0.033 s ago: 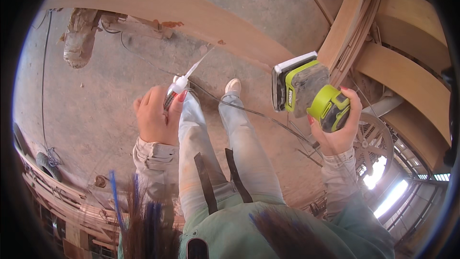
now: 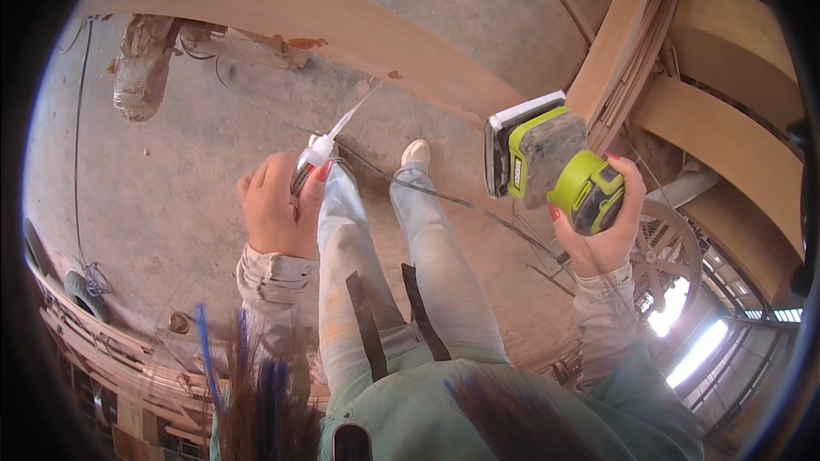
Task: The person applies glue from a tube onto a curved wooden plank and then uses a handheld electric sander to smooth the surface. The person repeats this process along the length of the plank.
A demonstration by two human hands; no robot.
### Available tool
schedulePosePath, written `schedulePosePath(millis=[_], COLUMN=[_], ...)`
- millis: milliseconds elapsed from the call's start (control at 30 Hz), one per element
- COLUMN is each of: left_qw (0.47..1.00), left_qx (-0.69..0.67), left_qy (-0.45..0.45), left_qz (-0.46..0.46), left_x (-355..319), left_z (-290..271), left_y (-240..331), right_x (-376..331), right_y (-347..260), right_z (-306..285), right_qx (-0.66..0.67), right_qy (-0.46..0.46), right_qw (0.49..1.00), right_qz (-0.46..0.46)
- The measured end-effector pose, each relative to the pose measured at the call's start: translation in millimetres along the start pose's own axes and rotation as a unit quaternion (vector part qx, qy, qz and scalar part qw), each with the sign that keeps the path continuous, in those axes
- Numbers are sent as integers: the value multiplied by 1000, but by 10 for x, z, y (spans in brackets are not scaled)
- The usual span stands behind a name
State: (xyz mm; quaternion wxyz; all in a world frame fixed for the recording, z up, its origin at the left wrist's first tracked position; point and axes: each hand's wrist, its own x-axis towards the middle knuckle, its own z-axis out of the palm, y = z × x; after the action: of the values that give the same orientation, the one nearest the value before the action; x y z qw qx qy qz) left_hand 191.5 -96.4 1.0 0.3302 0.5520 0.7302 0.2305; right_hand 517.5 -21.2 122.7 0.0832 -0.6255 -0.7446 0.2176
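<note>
The right hand (image 2: pixel 602 239) is closed around the rounded green handle of a sander (image 2: pixel 547 158), fingers wrapped over the top, holding it up in the air at chest height. The left hand (image 2: pixel 275 209) is closed in a fist around a small tube (image 2: pixel 329 141), with only its white cap and thin white nozzle showing above the thumb.

Neither tool touches wood. This looks like a pause in working on the curved plank (image 2: pixel 282 13), with both tools lifted clear. Putting the sander back on the wood would call for turning its pad flat to the surface, since the pad now stands on edge, facing the person's left.

The sander's long axis runs from the handle at lower right to the white-edged pad at upper left. The tube's long axis slants up and to the right, and the tip of its nozzle is aimed at the lower edge of the plank and near it.

Below lies the dusty floor (image 2: pixel 171 179), crossed by a thin cable (image 2: pixel 478 209). More bent planks (image 2: pixel 726 145) are stacked at the right.
</note>
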Motion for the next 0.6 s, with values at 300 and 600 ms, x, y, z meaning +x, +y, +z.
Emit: schedulePosePath(millis=[300,600], left_qw=[986,962], left_qx=[-143,-246], left_qy=[-18,62], left_qz=[-78,-97], left_x=[-101,-19], left_z=[-77,-493], left_y=[-87,65], right_x=[559,937], right_y=[-91,-653], right_z=[49,245], right_qx=[4,4], right_qy=[-4,-106], right_qw=[997,981], right_qz=[-74,-163])
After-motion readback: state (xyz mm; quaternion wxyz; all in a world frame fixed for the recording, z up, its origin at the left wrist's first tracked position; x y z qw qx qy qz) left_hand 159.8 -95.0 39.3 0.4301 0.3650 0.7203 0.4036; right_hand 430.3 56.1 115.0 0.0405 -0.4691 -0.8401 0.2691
